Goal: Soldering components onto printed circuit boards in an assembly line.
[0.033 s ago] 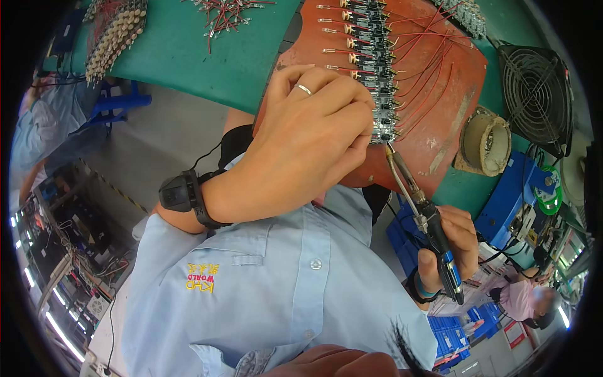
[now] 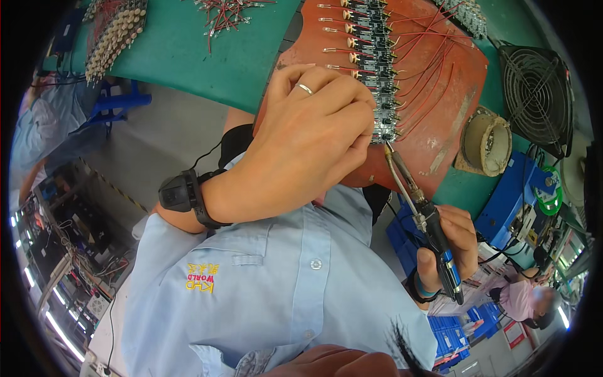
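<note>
A strip of joined circuit boards (image 2: 384, 103) lies on a worn red-brown board (image 2: 433, 147), with round tan parts along its left side and thin red wires (image 2: 433, 103) fanning out to the right. My left hand (image 2: 317, 129), a ring on one finger, is closed at the left edge of the strip's near end. Its fingertips are hidden, and so is whatever they pinch. In my right hand (image 2: 458, 239) is a black and blue soldering iron (image 2: 433, 229) with a thin metal tube alongside. The iron's tip meets the strip's near end; contact is too small to confirm.
Loose red-wired parts (image 2: 226, 14) lie on the green mat (image 2: 188, 69). A cluster of tan-topped parts (image 2: 118, 41) is at far left. To the right stand a round crusty pot (image 2: 493, 144), a black fan (image 2: 536, 94) and a blue device (image 2: 509, 201). A person in pink (image 2: 522, 300) is at lower right.
</note>
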Motion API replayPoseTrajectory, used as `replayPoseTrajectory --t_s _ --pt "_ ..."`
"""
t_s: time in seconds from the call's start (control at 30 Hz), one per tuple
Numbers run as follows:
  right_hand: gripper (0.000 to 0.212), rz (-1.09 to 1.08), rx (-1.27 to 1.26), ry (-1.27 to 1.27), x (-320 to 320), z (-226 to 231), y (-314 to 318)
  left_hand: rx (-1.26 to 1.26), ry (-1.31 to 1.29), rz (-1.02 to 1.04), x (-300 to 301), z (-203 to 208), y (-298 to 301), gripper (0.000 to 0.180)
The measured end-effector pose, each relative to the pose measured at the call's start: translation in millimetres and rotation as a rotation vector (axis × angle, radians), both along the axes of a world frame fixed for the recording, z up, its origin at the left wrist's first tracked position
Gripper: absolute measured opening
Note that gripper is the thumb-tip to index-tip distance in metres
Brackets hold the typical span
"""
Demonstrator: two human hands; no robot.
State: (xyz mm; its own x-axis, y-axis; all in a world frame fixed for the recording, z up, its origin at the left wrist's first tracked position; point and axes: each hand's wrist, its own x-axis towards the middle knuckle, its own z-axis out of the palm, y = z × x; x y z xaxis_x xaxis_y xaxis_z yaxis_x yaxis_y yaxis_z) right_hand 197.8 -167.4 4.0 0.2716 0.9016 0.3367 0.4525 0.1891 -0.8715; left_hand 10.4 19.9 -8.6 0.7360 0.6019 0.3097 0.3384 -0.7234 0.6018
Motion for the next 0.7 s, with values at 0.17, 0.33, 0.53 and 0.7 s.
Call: replayPoseTrajectory --t_s 0.17,0.33,0.53,0.7 --pt "0.043 0.021 -0.039 -0.040 -0.7 -0.5 3.1 0.008 0.022 -0.015 -0.6 2.2 1.0 0.012" --pt "0.042 0.008 -0.056 -0.043 -1.9 0.0 5.3 -0.004 0.022 -0.012 0.0 2.4 1.5 0.012" --pt "0.041 0.077 -0.084 -0.091 1.6 7.2 8.4 -0.008 0.029 -0.008 0.1 3.2 1.0 0.011" --pt "0.043 0.150 -0.104 -0.218 -2.9 24.0 18.8 0.016 0.041 -0.004 0.6 2.8 1.2 0.010"
